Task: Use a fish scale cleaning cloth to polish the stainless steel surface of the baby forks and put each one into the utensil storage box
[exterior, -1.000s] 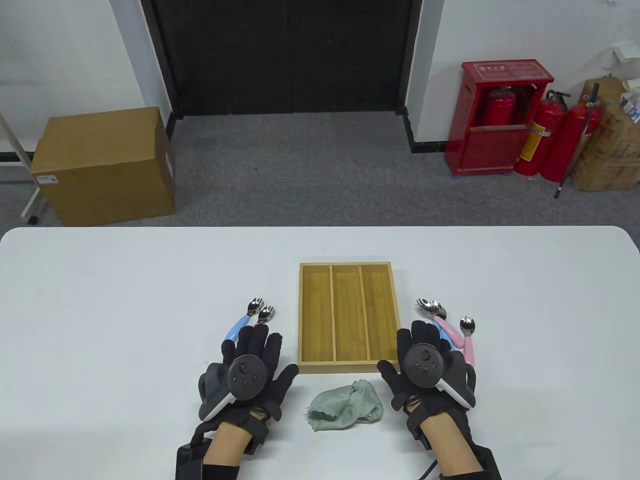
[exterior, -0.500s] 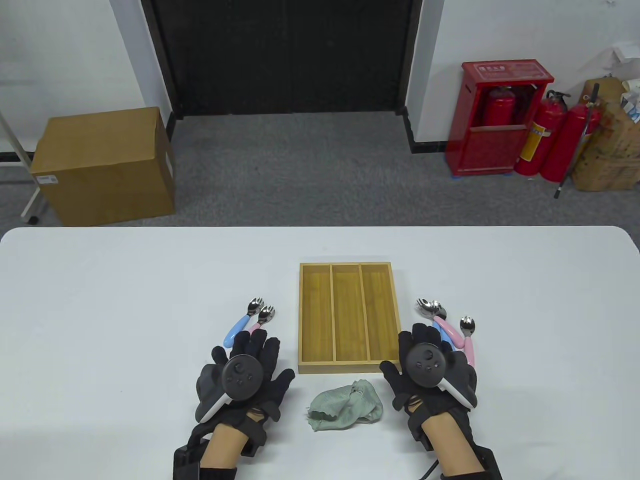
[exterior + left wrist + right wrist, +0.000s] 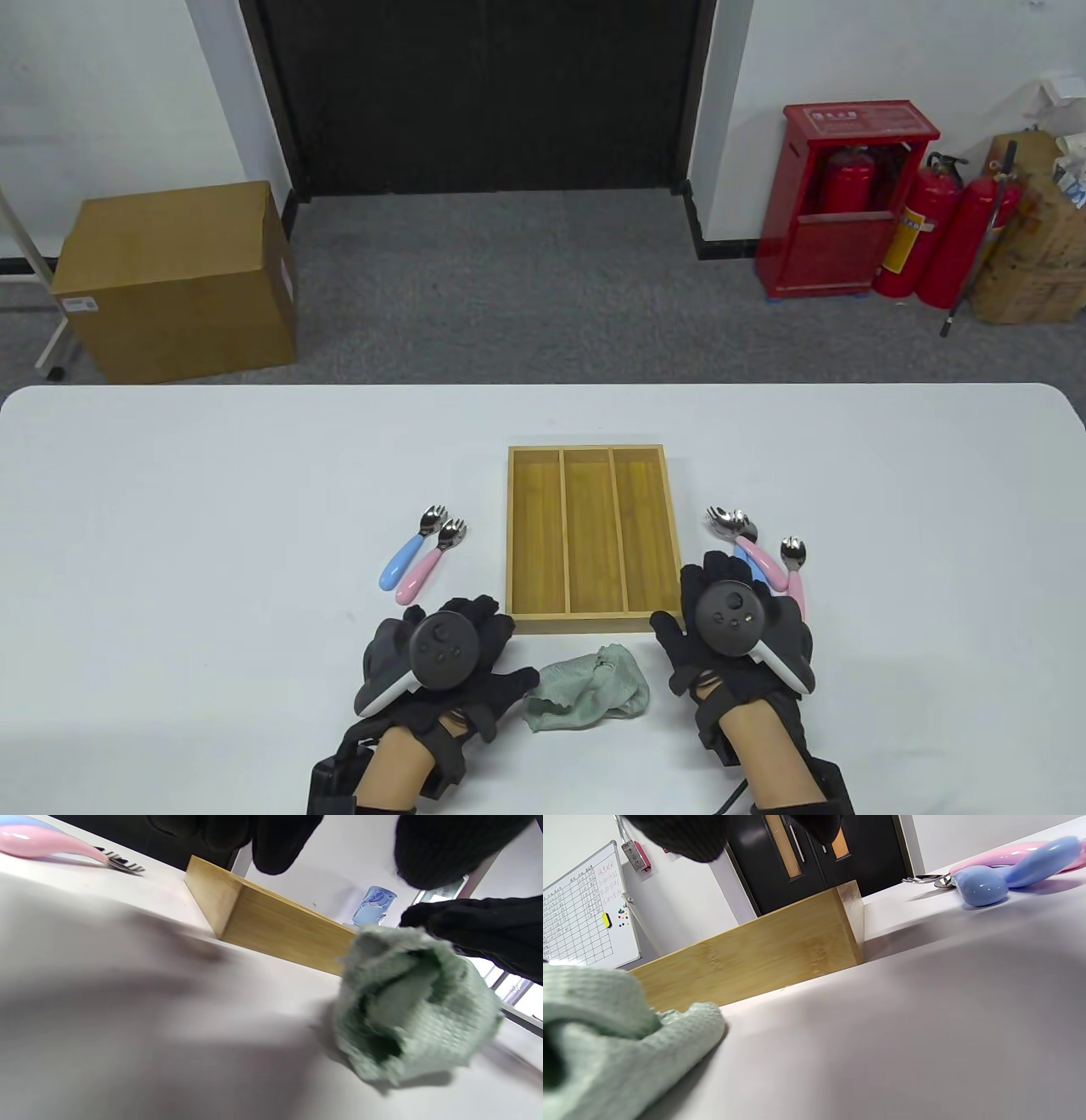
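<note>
The wooden box (image 3: 592, 531) with 3 bare slots sits mid-table. Just left of it lie 2 forks (image 3: 422, 554); just right, 3 more (image 3: 759, 552). The green cloth (image 3: 587, 688) lies crumpled just in front. The left hand (image 3: 450, 662) is beside the cloth, fingers relaxed, gripping nothing. The right hand (image 3: 734, 624) rests flat, fingers straight.

Bright, even light falls on the white table (image 3: 212, 509), with soft shadows and slight edge distortion. In the left wrist view the crumpled pale green waffle cloth (image 3: 415, 1005) and near tabletop are blurred.
</note>
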`<act>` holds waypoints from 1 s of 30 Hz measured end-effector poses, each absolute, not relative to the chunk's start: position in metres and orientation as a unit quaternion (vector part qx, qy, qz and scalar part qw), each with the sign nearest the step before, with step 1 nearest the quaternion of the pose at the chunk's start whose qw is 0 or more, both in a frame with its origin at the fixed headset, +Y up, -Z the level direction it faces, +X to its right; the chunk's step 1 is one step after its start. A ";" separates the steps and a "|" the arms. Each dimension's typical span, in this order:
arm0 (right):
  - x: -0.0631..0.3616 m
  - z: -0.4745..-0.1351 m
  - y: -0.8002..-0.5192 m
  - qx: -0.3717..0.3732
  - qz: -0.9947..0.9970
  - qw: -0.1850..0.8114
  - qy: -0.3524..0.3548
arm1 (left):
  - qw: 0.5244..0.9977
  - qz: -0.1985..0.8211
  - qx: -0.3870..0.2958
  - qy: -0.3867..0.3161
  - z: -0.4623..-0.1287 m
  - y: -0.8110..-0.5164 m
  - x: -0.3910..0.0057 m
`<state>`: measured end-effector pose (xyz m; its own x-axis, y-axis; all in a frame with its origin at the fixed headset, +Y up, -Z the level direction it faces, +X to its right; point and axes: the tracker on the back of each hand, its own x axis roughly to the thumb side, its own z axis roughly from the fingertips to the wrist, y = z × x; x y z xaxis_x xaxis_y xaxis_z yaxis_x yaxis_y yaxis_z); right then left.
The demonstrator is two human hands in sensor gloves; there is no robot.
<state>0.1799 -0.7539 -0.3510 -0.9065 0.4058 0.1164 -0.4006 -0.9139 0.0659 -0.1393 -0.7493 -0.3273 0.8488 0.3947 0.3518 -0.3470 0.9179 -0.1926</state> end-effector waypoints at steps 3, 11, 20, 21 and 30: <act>0.180 -0.352 -0.754 0.062 0.976 0.206 0.023 | 0.958 0.181 -0.082 -0.208 -0.325 -0.751 -0.127; 0.181 -0.352 -0.755 0.057 0.976 0.209 0.026 | 0.966 0.088 -0.105 -0.221 -0.318 -0.759 -0.097; 0.181 -0.353 -0.755 0.058 0.976 0.207 0.027 | 0.973 0.072 -0.065 -0.208 -0.317 -0.763 -0.083; 0.181 -0.353 -0.755 0.058 0.976 0.207 0.028 | 0.973 0.075 -0.061 -0.208 -0.317 -0.763 -0.083; 0.181 -0.353 -0.756 0.056 0.976 0.207 0.028 | 0.972 0.117 0.008 -0.204 -0.316 -0.752 -0.093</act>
